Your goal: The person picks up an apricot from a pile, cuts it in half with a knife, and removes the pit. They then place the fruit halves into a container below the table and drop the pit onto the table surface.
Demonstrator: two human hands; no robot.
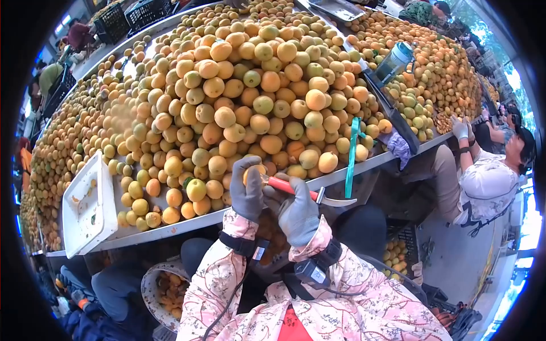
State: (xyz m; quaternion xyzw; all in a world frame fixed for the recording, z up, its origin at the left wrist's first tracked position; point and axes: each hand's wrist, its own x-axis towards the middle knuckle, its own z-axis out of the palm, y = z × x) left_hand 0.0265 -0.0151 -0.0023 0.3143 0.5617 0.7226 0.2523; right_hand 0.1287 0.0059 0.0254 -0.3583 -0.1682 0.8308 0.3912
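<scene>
My left hand (246, 190), in a grey glove, is closed around an apricot (254, 174) at the table's front edge. In my right hand (298, 213), also gloved, is a red-handled knife (289, 187) with a curved metal blade that points right, away from the fruit. The other end of its handle meets the apricot, or is very close to it; the exact contact is hidden by my fingers. Just beyond both hands rises a large heap of apricots (239, 113), orange to greenish yellow.
A white plastic tray (105, 199) tilts on the table edge at left. Below stand a white bucket of fruit pieces (151, 290) and a black crate (412, 241). Right are a green strap (352, 159), a purple cloth (395, 146) and a bottle (392, 65). A co-worker (483, 184) sits far right.
</scene>
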